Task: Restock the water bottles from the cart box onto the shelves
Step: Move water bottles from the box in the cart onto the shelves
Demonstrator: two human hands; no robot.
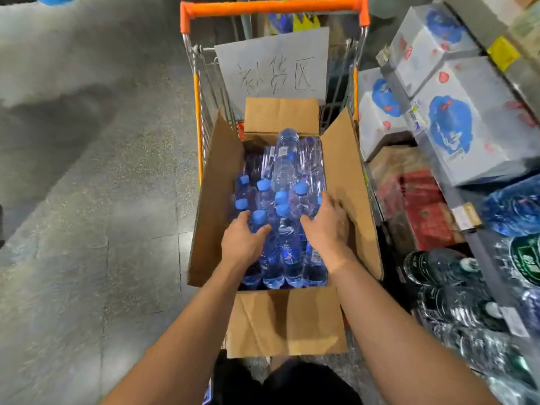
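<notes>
Between the box's (pixel 344 171) splayed flaps, my left hand (pixel 244 242) grips a bottle's neck (pixel 258 220) while my right hand (pixel 327 223) clasps another bottle (pixel 311 197).

Shop: cart (pixel 274 8); stocked shelves (pixel 467 159)

Bottles (pixel 282 182) in box (pixel 347 176) in cart (pixel 271 8), shelves (pixel 467 229) right.
</notes>
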